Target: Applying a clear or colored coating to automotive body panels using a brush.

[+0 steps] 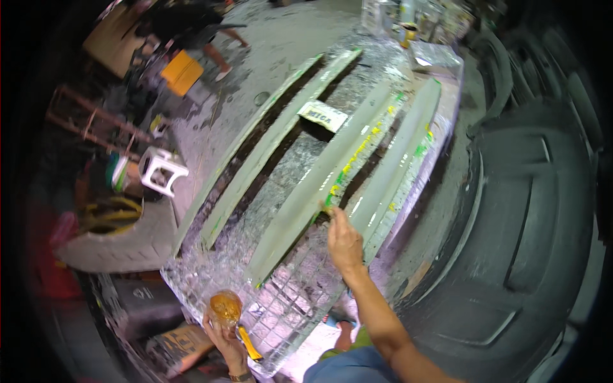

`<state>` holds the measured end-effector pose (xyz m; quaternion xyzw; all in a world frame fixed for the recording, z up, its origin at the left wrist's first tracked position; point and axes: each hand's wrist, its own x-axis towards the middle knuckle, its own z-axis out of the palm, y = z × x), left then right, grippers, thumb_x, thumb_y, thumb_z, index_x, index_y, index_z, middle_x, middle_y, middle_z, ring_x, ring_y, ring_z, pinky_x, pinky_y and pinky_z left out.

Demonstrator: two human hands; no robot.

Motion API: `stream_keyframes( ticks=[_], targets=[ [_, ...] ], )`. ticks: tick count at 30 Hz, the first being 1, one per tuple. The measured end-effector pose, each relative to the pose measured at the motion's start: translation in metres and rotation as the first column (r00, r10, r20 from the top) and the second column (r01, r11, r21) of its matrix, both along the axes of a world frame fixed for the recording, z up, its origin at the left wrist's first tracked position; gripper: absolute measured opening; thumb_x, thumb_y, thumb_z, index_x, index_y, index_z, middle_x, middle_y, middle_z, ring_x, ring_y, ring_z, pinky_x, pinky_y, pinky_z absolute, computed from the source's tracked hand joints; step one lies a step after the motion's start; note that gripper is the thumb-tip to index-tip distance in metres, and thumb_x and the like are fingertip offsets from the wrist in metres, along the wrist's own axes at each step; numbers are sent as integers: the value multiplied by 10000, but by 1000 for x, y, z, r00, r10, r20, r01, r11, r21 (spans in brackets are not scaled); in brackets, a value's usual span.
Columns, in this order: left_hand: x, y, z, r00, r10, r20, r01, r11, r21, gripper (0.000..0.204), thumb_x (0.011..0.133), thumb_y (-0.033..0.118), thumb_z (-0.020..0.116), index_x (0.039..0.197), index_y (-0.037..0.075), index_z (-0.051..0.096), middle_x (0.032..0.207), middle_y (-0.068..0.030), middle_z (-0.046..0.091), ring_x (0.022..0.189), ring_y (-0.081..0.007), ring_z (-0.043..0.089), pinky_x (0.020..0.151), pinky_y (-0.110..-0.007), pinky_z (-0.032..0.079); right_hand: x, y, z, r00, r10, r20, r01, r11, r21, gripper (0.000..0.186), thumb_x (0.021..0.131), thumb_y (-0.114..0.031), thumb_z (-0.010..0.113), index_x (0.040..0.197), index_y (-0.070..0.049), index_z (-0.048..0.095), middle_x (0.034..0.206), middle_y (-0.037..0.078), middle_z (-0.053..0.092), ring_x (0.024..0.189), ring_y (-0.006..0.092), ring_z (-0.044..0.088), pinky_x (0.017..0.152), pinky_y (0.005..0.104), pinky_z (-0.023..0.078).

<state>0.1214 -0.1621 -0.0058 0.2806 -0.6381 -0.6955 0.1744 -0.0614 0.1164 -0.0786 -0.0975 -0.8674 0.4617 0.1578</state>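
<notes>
In my left hand [222,333], near the table's front corner, is a clear cup of amber liquid [225,306], my fingers wrapped round its side. My right hand [346,244] is closed in a pinch at the edge of a long grey-green curved panel [303,201]; what the fingers hold is too small to make out. Yellow and green patches run along this panel's right edge. To its right lies a similar long panel [399,150], and two narrower strips [281,134] [249,127] lie to its left. A yellow-handled tool [249,343] rests beside my left hand.
The panels lie on a stained, wire-gridded table [287,297]. A white lettered block [322,115] sits between them. Cans [407,33] stand at the far end. Large dark moulded panels [530,210] fill the right; a white stool [163,170] and a bending person [204,32] are left.
</notes>
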Motion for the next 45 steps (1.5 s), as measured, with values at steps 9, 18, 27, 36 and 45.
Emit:
stream_keyframes(
  ticks=[9,18,27,36,45],
  targets=[
    [9,-11,2,993,119,-14,-118,991,63,563,939,277,576,1402,81,324,1328,-71,488,1176,-166,506,950,-317,429,-20,4,23,976,206,-73,-197,974,112,142,888,-47,613,1018,-1,645,793,154,656,664,253,642,593,332,490],
    [41,-7,0,957,289,-7,-288,955,70,590,956,295,540,1428,52,282,1370,-143,449,1275,-250,437,1033,-399,393,-39,-14,6,953,302,-21,-285,918,275,211,915,-41,543,1121,-20,582,879,190,555,765,386,578,655,445,474],
    [53,-40,-28,955,297,-4,-294,946,140,521,978,307,529,1408,69,356,1370,-105,404,1260,-238,434,1004,-394,421,-1,-91,0,894,442,71,-440,839,319,229,949,-91,496,1145,28,510,934,225,523,804,418,571,669,463,480],
    [47,-65,-27,958,287,9,-287,958,2,482,1006,324,482,1394,53,389,1300,-118,469,1172,-203,492,987,-362,423,-18,-68,3,816,565,120,-527,813,-247,198,938,-126,582,1065,12,645,836,67,603,698,162,566,617,277,450],
    [57,-70,-25,979,186,81,-184,982,-32,525,922,109,478,1412,14,313,1324,-130,423,1236,-228,426,1041,-391,358,-35,-42,-17,956,251,-150,-195,930,310,219,945,-58,515,1127,13,613,895,178,571,792,306,567,682,371,465]
  ],
)
